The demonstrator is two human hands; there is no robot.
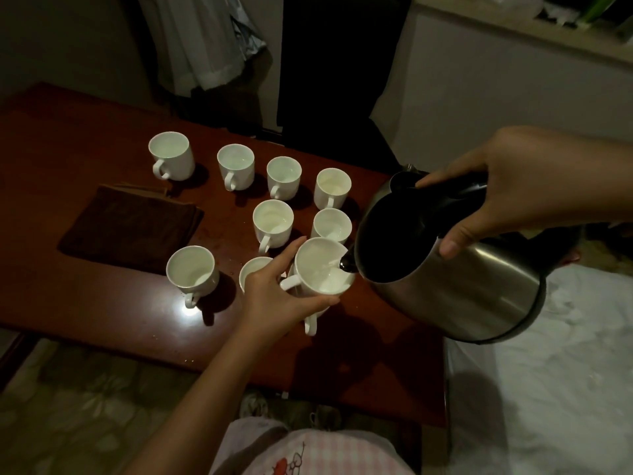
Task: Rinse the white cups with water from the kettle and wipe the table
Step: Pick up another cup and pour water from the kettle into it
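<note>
Above the desk's [102, 313] near edge, a white cup [323, 269] is gripped in the left hand [274, 296] while the steel kettle [445, 269], grasped by the right hand [507, 197], should be tipped gently so nothing spills.

The kettle [455, 289] in the right hand [513, 197] is brushed steel with a black plastic handle; the cup [322, 269] in the left hand [274, 296] is glossy white ceramic; beneath, the table [102, 303] is polished reddish wood; left, a matt brown cloth [130, 228]
</note>
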